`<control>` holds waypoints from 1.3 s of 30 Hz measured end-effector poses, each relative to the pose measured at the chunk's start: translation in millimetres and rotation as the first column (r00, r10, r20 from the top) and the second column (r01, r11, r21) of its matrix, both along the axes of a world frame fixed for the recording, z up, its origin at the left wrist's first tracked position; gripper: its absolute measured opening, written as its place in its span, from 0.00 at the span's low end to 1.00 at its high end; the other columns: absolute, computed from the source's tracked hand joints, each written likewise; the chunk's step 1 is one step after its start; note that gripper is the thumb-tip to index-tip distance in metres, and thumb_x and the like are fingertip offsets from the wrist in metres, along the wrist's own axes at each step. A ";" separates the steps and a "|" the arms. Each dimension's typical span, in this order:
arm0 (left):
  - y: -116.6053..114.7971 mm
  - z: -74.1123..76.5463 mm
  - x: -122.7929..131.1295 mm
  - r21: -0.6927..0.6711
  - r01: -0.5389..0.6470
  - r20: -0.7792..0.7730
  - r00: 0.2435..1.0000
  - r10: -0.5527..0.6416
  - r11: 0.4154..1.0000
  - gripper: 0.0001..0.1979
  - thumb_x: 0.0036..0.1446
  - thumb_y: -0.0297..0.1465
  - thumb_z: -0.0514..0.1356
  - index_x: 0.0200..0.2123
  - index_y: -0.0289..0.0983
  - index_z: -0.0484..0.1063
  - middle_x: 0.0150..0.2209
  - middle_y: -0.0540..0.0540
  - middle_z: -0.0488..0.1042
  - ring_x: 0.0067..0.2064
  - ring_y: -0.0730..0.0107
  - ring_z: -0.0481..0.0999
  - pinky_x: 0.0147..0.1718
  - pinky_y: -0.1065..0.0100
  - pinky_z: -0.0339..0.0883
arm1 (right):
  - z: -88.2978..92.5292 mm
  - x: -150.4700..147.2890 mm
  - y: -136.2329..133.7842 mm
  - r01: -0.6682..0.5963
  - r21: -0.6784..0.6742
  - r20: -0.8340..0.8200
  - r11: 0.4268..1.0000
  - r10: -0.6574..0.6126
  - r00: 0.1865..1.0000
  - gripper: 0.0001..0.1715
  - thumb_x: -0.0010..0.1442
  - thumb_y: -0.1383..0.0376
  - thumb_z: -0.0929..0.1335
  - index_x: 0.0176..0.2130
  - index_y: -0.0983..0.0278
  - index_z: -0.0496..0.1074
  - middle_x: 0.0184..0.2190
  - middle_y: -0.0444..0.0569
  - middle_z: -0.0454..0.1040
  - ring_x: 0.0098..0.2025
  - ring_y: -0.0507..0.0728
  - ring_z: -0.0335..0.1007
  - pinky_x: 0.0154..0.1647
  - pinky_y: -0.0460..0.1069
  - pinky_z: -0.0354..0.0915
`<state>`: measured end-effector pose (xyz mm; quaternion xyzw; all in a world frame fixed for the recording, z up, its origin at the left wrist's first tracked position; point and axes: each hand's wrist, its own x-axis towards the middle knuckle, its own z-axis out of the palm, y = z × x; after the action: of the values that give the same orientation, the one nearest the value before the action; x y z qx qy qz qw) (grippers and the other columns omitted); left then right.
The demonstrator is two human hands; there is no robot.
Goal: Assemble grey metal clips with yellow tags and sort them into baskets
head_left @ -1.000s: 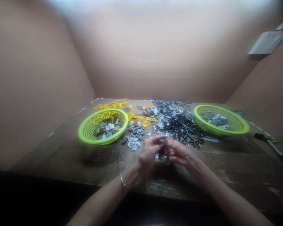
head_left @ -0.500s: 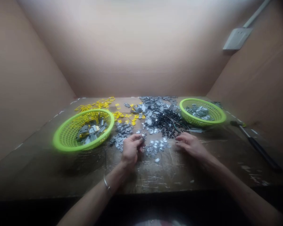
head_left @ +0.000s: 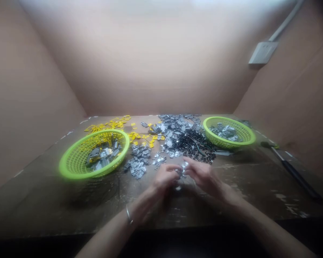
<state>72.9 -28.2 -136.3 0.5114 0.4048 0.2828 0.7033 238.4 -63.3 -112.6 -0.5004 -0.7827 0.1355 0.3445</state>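
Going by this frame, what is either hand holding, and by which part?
Cannot be told: small silvery pieces show between the fingertips of the left hand and right hand, but blur hides any grip.

No words or numbers can be read. White wall box (head_left: 263, 53): tiny dark marks, too blurry to read. Grey bits (head_left: 137, 169), yellow bits (head_left: 107, 125): too small, too fuzzy for reading.
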 end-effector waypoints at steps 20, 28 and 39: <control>2.0 1.4 -17.1 -0.082 -0.107 0.065 0.991 0.113 0.991 0.12 0.38 0.35 0.59 0.25 0.30 0.69 0.16 0.49 0.66 0.12 0.82 0.57 0.09 0.77 0.46 | 9.9 -13.4 12.0 -0.269 -0.250 -0.275 0.930 0.198 0.941 0.10 0.49 0.64 0.64 0.33 0.64 0.71 0.22 0.45 0.70 0.21 0.49 0.63 0.22 0.45 0.62; -7.5 13.1 -15.1 -0.187 -0.038 0.269 0.959 0.088 0.982 0.16 0.41 0.37 0.57 0.32 0.31 0.67 0.22 0.46 0.68 0.16 0.79 0.62 0.11 0.75 0.55 | 17.2 -16.6 9.9 -0.269 -0.431 -0.569 0.861 -0.027 0.822 0.08 0.44 0.65 0.66 0.27 0.66 0.72 0.21 0.46 0.70 0.20 0.48 0.62 0.19 0.45 0.61; -11.9 9.9 -18.7 -0.160 0.068 0.398 0.917 0.001 0.985 0.12 0.41 0.27 0.57 0.33 0.30 0.66 0.25 0.45 0.66 0.18 0.77 0.64 0.16 0.66 0.65 | 20.8 -24.7 9.0 -0.192 -0.280 -0.519 0.941 0.020 0.855 0.05 0.46 0.67 0.66 0.26 0.64 0.72 0.23 0.46 0.68 0.27 0.51 0.62 0.28 0.47 0.60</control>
<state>54.2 -40.2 -126.4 0.3883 0.2676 0.3329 0.8166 213.7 -54.4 -91.9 -0.4514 -0.6579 0.4074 0.4443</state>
